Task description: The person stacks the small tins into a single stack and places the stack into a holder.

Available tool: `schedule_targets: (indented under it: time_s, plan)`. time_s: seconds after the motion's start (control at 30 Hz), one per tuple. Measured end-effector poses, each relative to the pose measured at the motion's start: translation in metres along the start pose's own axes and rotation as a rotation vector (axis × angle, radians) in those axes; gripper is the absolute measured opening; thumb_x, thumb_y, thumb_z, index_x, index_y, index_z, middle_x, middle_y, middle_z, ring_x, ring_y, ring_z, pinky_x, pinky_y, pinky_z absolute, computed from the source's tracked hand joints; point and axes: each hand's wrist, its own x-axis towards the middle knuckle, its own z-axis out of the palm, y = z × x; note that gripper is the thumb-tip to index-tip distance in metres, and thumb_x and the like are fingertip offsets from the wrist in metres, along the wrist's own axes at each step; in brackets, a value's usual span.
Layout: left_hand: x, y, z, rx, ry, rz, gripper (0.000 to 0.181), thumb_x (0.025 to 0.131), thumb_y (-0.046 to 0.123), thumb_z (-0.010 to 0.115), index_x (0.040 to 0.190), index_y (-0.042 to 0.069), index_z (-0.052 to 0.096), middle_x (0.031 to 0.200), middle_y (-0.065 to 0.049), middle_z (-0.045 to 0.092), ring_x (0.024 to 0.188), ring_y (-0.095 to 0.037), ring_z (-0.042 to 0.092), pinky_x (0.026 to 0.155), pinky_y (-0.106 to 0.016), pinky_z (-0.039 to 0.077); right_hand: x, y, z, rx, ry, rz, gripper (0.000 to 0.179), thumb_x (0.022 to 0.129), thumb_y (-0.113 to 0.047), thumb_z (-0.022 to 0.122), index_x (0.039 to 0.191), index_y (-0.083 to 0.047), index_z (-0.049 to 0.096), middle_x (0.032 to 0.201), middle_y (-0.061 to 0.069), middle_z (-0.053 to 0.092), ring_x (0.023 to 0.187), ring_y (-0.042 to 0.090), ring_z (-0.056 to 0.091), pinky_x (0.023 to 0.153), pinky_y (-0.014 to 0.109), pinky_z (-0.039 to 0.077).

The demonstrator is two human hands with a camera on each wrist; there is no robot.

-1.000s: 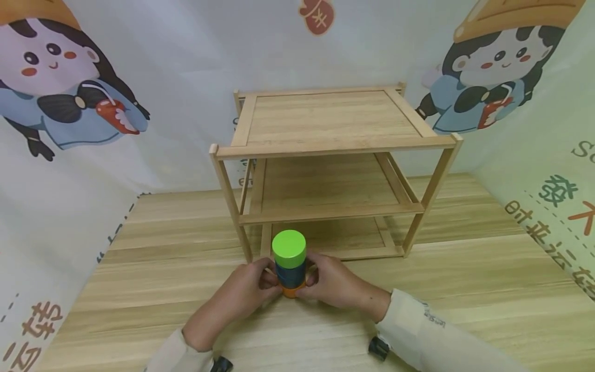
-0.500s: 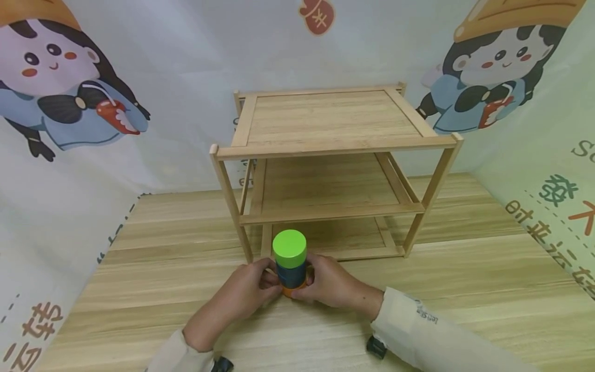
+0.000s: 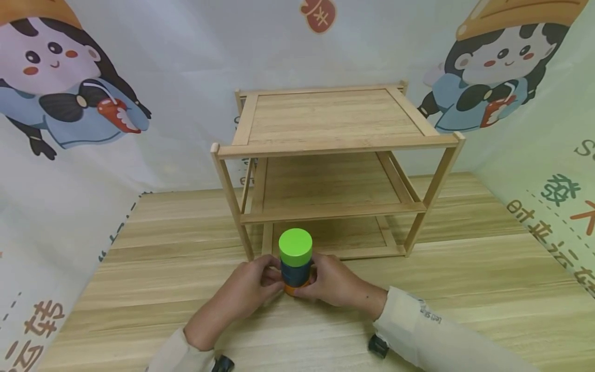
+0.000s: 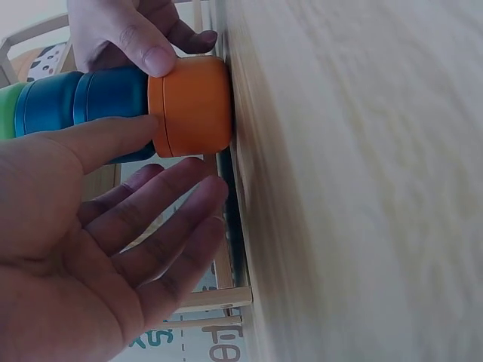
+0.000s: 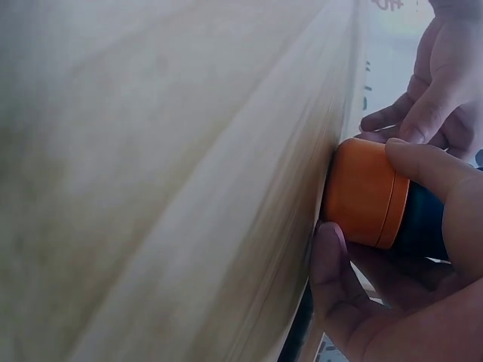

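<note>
A stack of small round lidded tins stands upright on the table before the shelf: orange tin (image 4: pixel 198 105) lowest, blue tins (image 3: pixel 295 275) above it, green tin (image 3: pixel 295 244) on top. My right hand (image 3: pixel 337 281) pinches the orange tin, thumb on its near side at the lid seam and fingers round its right and far sides. My left hand (image 3: pixel 251 284) is at the left of the stack, its thumb (image 4: pixel 113 139) against the orange tin at the seam. The other left fingers (image 4: pixel 162 219) spread loosely, slightly bent, beside the tin.
Right behind the stack stands a three-tier wooden shelf (image 3: pixel 334 116), its bottom board (image 3: pixel 344 240) low over the table. The wooden table (image 3: pixel 176 243) reaches out on both sides. Printed cloth walls (image 3: pixel 186 93) enclose the back and sides.
The tin stack has shifted slightly to the right in the head view. My right hand moved a little left, then slightly back right; the left has hardly moved.
</note>
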Motion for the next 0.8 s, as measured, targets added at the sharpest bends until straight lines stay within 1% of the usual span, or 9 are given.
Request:
schedule_targets:
  time_s: [0.07, 0.2, 0.37, 0.43, 0.53, 0.6, 0.63, 0.73, 0.8]
  plan:
    - [0.001, 0.001, 0.000, 0.006, 0.005, -0.001, 0.025, 0.088, 0.010, 0.076, 0.110, 0.004, 0.064, 0.099, -0.010, 0.076, 0.090, -0.018, 0.074, 0.075, -0.023, 0.059, 0.000, 0.000, -0.001, -0.011, 0.003, -0.006, 0.054, 0.084, -0.018, 0.082, 0.131, -0.009, 0.056, 0.115, 0.008, 0.070, 0.070, 0.007, 0.062, 0.063, 0.024, 0.053]
    - [0.001, 0.001, 0.000, 0.039, 0.018, 0.021, 0.030, 0.087, 0.013, 0.077, 0.113, 0.005, 0.063, 0.101, -0.009, 0.076, 0.089, -0.016, 0.073, 0.075, -0.025, 0.059, -0.001, 0.000, -0.003, -0.027, 0.005, -0.017, 0.055, 0.084, -0.019, 0.082, 0.131, -0.009, 0.056, 0.121, 0.010, 0.069, 0.085, 0.009, 0.064, 0.071, 0.024, 0.054]
    - [0.000, 0.004, -0.001, 0.077, 0.031, 0.035, 0.039, 0.087, 0.016, 0.078, 0.121, 0.008, 0.061, 0.103, -0.006, 0.075, 0.089, -0.012, 0.070, 0.078, -0.031, 0.059, -0.003, -0.001, -0.007, -0.025, -0.003, 0.000, 0.056, 0.084, -0.019, 0.082, 0.132, -0.007, 0.056, 0.116, 0.008, 0.069, 0.068, 0.009, 0.060, 0.062, 0.024, 0.052]
    - [-0.001, 0.006, -0.002, 0.072, 0.035, 0.036, 0.043, 0.087, 0.017, 0.078, 0.125, 0.010, 0.059, 0.106, -0.005, 0.075, 0.092, -0.014, 0.070, 0.082, -0.034, 0.058, -0.004, -0.001, -0.009, -0.023, -0.004, 0.006, 0.056, 0.084, -0.020, 0.082, 0.132, -0.008, 0.056, 0.117, 0.007, 0.068, 0.071, 0.009, 0.061, 0.064, 0.024, 0.053]
    - [-0.002, 0.009, -0.004, 0.041, 0.042, 0.040, 0.051, 0.087, 0.018, 0.079, 0.132, 0.013, 0.055, 0.113, -0.005, 0.073, 0.100, -0.018, 0.069, 0.089, -0.036, 0.057, -0.004, -0.001, -0.011, -0.025, 0.003, 0.004, 0.057, 0.084, -0.021, 0.082, 0.133, -0.010, 0.056, 0.123, 0.007, 0.068, 0.089, 0.011, 0.066, 0.076, 0.028, 0.055]
    - [-0.002, 0.011, -0.004, 0.024, 0.050, 0.044, 0.057, 0.086, 0.018, 0.079, 0.136, 0.013, 0.052, 0.117, -0.005, 0.071, 0.103, -0.020, 0.068, 0.090, -0.037, 0.057, -0.004, -0.001, -0.013, -0.032, 0.009, -0.001, 0.057, 0.084, -0.021, 0.082, 0.133, -0.011, 0.056, 0.127, 0.006, 0.067, 0.104, 0.012, 0.066, 0.085, 0.031, 0.055]
    - [-0.002, 0.012, -0.005, 0.010, 0.054, 0.047, 0.059, 0.086, 0.018, 0.080, 0.138, 0.013, 0.050, 0.118, -0.005, 0.070, 0.104, -0.021, 0.068, 0.091, -0.037, 0.056, -0.005, -0.001, -0.013, -0.035, 0.012, -0.004, 0.056, 0.084, -0.022, 0.083, 0.133, -0.012, 0.056, 0.127, 0.006, 0.067, 0.107, 0.013, 0.066, 0.087, 0.033, 0.055]
    - [-0.003, 0.016, -0.006, -0.015, 0.077, 0.056, 0.068, 0.085, 0.018, 0.081, 0.142, 0.012, 0.046, 0.121, -0.005, 0.065, 0.106, -0.021, 0.067, 0.092, -0.037, 0.056, -0.005, -0.001, -0.014, -0.045, 0.019, -0.012, 0.055, 0.083, -0.022, 0.083, 0.131, -0.011, 0.057, 0.125, 0.006, 0.068, 0.108, 0.014, 0.066, 0.086, 0.032, 0.055]
    - [-0.004, 0.019, -0.006, -0.024, 0.096, 0.065, 0.073, 0.084, 0.019, 0.082, 0.145, 0.012, 0.042, 0.124, -0.004, 0.062, 0.108, -0.020, 0.066, 0.093, -0.037, 0.056, -0.006, -0.001, -0.015, -0.042, 0.019, -0.014, 0.054, 0.084, -0.023, 0.083, 0.130, -0.009, 0.058, 0.123, 0.008, 0.069, 0.098, 0.012, 0.067, 0.078, 0.029, 0.055]
